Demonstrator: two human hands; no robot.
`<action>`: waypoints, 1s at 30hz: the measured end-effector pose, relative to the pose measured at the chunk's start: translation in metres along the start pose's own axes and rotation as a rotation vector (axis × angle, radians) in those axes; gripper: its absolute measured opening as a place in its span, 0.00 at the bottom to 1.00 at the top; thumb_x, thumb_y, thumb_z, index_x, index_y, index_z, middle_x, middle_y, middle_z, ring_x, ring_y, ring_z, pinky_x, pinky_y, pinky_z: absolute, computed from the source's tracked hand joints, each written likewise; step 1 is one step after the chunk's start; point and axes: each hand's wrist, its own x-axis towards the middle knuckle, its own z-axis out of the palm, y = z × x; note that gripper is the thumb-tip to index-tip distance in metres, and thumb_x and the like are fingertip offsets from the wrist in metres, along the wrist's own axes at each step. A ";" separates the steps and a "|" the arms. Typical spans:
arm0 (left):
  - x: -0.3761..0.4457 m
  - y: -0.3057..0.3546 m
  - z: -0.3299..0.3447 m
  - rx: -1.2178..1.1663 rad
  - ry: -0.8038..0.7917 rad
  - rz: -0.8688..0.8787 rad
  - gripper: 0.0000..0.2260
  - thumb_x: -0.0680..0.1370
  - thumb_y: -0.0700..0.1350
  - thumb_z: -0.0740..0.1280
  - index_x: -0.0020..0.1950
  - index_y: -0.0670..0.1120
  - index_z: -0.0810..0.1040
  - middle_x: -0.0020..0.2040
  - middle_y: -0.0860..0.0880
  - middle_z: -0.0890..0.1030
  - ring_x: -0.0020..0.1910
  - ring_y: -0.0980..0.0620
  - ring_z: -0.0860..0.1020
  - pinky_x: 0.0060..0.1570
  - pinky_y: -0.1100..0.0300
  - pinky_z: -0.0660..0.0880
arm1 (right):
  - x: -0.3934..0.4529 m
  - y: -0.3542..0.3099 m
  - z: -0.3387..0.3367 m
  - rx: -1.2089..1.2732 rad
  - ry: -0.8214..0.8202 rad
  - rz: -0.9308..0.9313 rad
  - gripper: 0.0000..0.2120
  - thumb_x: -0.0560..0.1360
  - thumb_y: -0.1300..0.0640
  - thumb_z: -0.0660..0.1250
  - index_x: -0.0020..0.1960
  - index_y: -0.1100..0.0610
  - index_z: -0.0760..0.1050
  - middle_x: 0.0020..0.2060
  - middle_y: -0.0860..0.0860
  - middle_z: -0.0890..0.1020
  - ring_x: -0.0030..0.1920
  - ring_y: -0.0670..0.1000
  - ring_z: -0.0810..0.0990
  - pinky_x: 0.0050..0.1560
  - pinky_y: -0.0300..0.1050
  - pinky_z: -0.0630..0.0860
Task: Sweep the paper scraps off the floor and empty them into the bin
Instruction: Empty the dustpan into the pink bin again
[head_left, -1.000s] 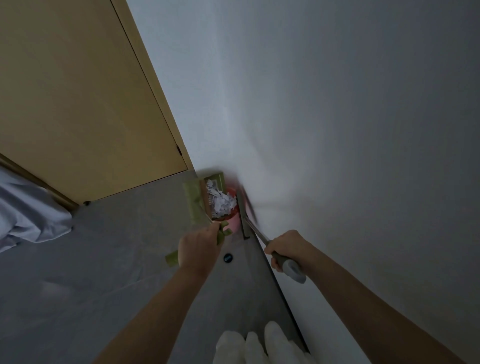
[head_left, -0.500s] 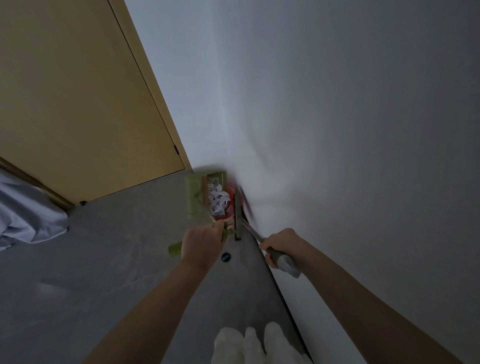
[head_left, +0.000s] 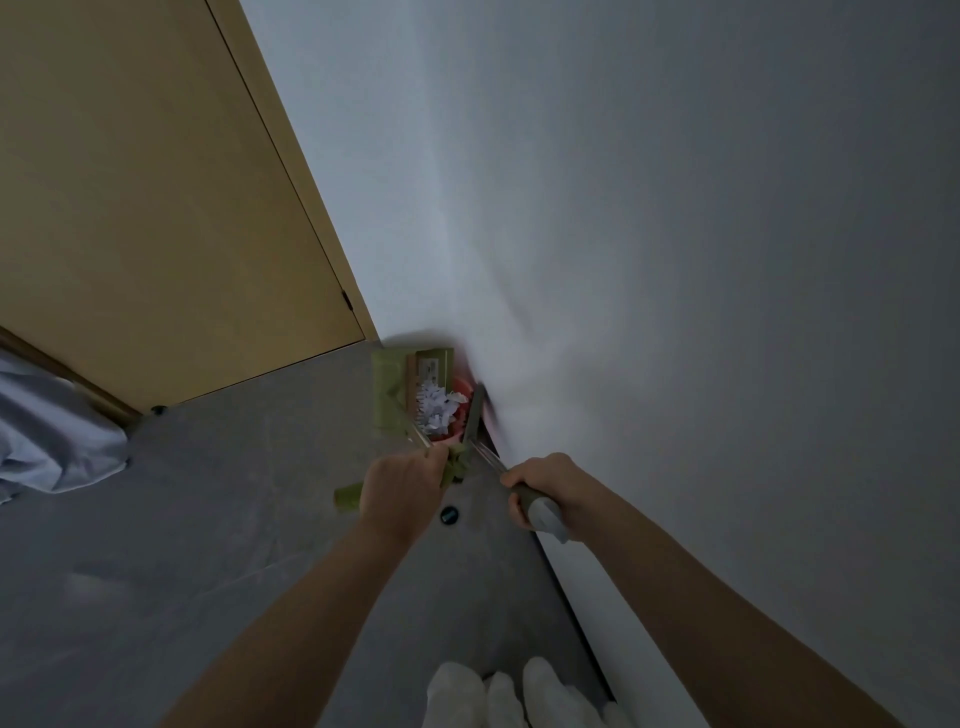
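A small red bin (head_left: 460, 388) stands on the grey floor in the corner against the white wall. White paper scraps (head_left: 439, 408) lie heaped over it. The green dustpan (head_left: 390, 395) hangs tilted over the bin's left side. My left hand (head_left: 402, 488) grips the dustpan's green handle (head_left: 349, 496). My right hand (head_left: 543, 486) grips the broom's grey handle (head_left: 543, 514). The broom's shaft runs down to its dark head (head_left: 475, 421), which stands at the bin's right edge by the wall.
A yellow wooden door (head_left: 156, 208) fills the upper left. Pale blue fabric (head_left: 52, 436) lies at the left edge. A small dark round object (head_left: 449, 515) sits on the floor between my hands. White slippers (head_left: 498, 696) show at the bottom. The dark baseboard (head_left: 571, 608) runs along the wall.
The dustpan has tipped further over the bin and the paper scraps have slid toward the bin's mouth. Both hands keep their grips, and the broom head stays beside the bin.
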 end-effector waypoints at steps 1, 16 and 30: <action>0.000 0.000 -0.001 0.002 -0.001 0.005 0.14 0.60 0.45 0.84 0.38 0.46 0.82 0.23 0.51 0.74 0.15 0.50 0.69 0.23 0.66 0.55 | 0.001 0.000 0.001 0.008 -0.002 -0.005 0.07 0.69 0.72 0.68 0.33 0.69 0.74 0.29 0.61 0.76 0.29 0.56 0.75 0.42 0.49 0.73; -0.015 -0.008 0.015 0.047 -0.111 0.118 0.15 0.59 0.42 0.83 0.37 0.46 0.79 0.24 0.48 0.74 0.17 0.48 0.71 0.19 0.63 0.64 | -0.005 -0.001 0.017 0.169 -0.079 0.041 0.09 0.75 0.73 0.61 0.38 0.66 0.69 0.29 0.60 0.73 0.22 0.52 0.71 0.22 0.41 0.72; -0.025 -0.014 0.019 0.053 -0.183 0.203 0.17 0.55 0.40 0.83 0.36 0.45 0.79 0.24 0.48 0.74 0.17 0.48 0.70 0.21 0.65 0.60 | 0.001 0.001 0.016 0.269 -0.128 0.064 0.07 0.77 0.71 0.62 0.40 0.65 0.68 0.31 0.60 0.73 0.19 0.50 0.71 0.21 0.39 0.72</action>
